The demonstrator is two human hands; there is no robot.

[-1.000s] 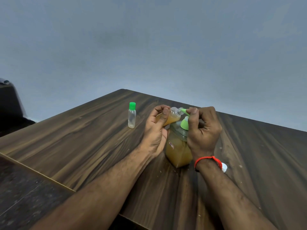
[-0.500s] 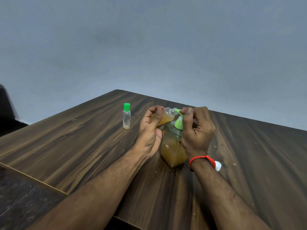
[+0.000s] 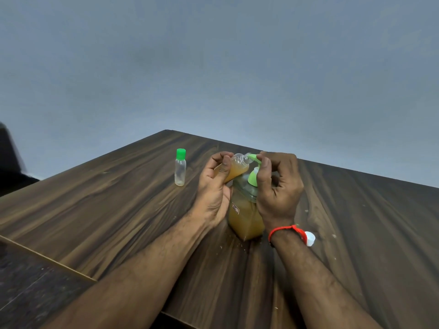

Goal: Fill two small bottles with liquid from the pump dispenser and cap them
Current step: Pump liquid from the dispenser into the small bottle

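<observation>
Left of the left grip (image 3: pixel 215 186) stands a capped bottle (image 3: pixel 180 167), with bare counter (image 3: pixel 99 210) beyond. Just behind the right grip (image 3: pixel 278 186), a white cap (image 3: pixel 310 238) lies; counter farther right is open.

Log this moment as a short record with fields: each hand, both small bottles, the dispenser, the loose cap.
left hand: holds a tilted small bottle at the pump spout
held bottle: uncapped, mostly full of amber liquid, mouth at the spout
right hand: fingers curled on the green pump head
pump dispenser: upright on the wooden table, amber liquid inside
second bottle: upright, green cap on, looks empty, apart to the left
white cap: lies on the table by the right wrist
</observation>
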